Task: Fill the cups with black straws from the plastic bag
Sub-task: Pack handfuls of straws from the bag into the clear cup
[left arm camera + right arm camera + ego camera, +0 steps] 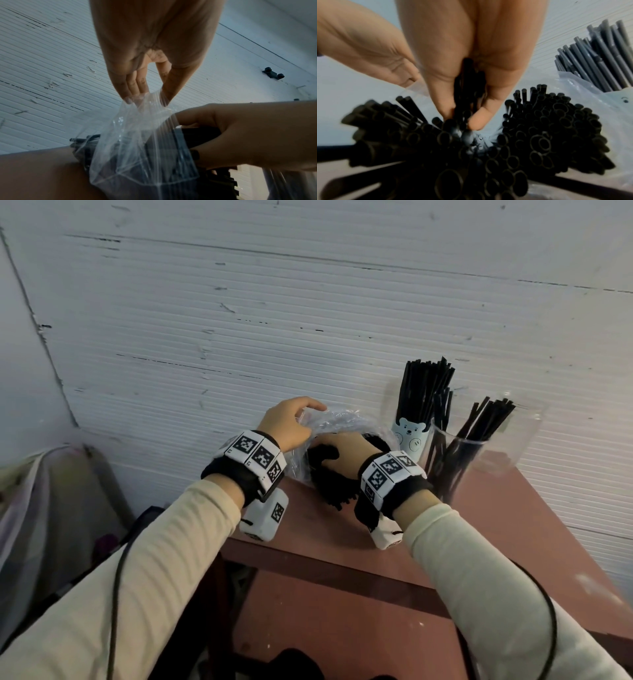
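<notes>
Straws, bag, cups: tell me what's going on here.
A person is loading black straws into cups on a reddish table. The left hand pinches the rim of the clear plastic bag to hold it open. The right hand reaches into the bag and grips a small bunch of straws. The bear cup and the clear cup beside it already hold straws.

A reddish-brown painted tabletop (513,522) is set against a white ribbed panel wall (274,320) marked by scuffs and chipped paint, and a small black bracket (272,74) is fixed to that wall.
</notes>
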Available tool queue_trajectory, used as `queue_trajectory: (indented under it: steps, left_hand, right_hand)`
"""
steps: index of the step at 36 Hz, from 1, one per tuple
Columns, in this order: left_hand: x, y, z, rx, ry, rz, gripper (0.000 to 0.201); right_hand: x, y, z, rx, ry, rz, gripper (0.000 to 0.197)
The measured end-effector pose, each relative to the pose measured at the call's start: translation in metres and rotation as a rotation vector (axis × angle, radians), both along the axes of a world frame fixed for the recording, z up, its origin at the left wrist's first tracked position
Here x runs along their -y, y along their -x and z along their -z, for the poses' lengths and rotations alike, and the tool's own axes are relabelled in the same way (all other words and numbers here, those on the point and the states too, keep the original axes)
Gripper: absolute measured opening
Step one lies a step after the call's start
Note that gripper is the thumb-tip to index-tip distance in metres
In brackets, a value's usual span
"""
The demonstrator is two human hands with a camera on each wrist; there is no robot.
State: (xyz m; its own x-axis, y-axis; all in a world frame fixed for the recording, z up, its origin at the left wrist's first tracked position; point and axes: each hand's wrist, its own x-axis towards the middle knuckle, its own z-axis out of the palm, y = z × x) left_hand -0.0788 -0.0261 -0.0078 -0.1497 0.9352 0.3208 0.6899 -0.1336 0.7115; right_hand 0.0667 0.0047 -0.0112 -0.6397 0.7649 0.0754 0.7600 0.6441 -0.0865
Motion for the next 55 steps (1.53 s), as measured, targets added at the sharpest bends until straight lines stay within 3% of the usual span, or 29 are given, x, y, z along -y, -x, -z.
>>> queue_trajectory:
  steps: [4, 11, 22, 28, 31, 34, 40, 43, 46, 48, 52, 55]
  left_hand:
    - [-0.002, 0.000, -0.001, -0.001, 0.025, -0.005, 0.052]
    - [-0.005, -0.002, 0.003, -0.010, 0.032, -0.015, 0.051]
    - [0.002, -0.009, 0.003, -0.062, -0.016, 0.020, 0.048]
    - [0.006, -0.016, 0.011, -0.171, -0.198, 0.013, 0.058]
    - [0.015, -0.030, 0.009, -0.296, -0.332, 0.149, 0.059]
    - [0.016, -0.044, 0.007, -0.381, -0.267, 0.315, 0.063]
    - [-0.003, -0.067, 0.007, -0.427, -0.063, 0.391, 0.081]
    - [-0.007, -0.076, 0.003, -0.501, -0.030, 0.390, 0.072]
    - [-0.011, -0.083, 0.000, -0.530, -0.027, 0.353, 0.047]
    - [-0.012, -0.090, -0.004, -0.507, -0.042, 0.335, 0.030]
    - [-0.004, -0.106, -0.015, -0.306, -0.076, 0.319, 0.025]
    - [0.004, -0.117, -0.021, -0.070, -0.086, 0.315, 0.017]
  right_hand:
    - [0.001, -0.008, -0.003, -0.019, -0.004, -0.002, 0.040]
    - [0.000, -0.028, -0.003, -0.320, 0.164, 0.014, 0.032]
    - [0.000, -0.049, -0.004, -0.433, 0.179, 0.019, 0.028]
    - [0.001, -0.074, -0.009, -0.519, 0.266, 0.026, 0.026]
    - [0.001, -0.084, -0.013, -0.522, 0.312, 0.019, 0.025]
    - [0.003, -0.093, -0.018, -0.529, 0.366, 0.012, 0.024]
    - [0.016, -0.115, -0.032, -0.504, 0.393, -0.027, 0.024]
    - [0.027, -0.125, -0.041, -0.493, 0.382, -0.053, 0.023]
    - [0.041, -0.137, -0.053, -0.489, 0.356, -0.057, 0.025]
    - [0.048, -0.145, -0.061, -0.486, 0.334, -0.067, 0.028]
    - [0.064, -0.163, -0.083, -0.546, 0.154, -0.063, 0.039]
    - [0.073, -0.172, -0.096, -0.788, -0.042, -0.077, 0.040]
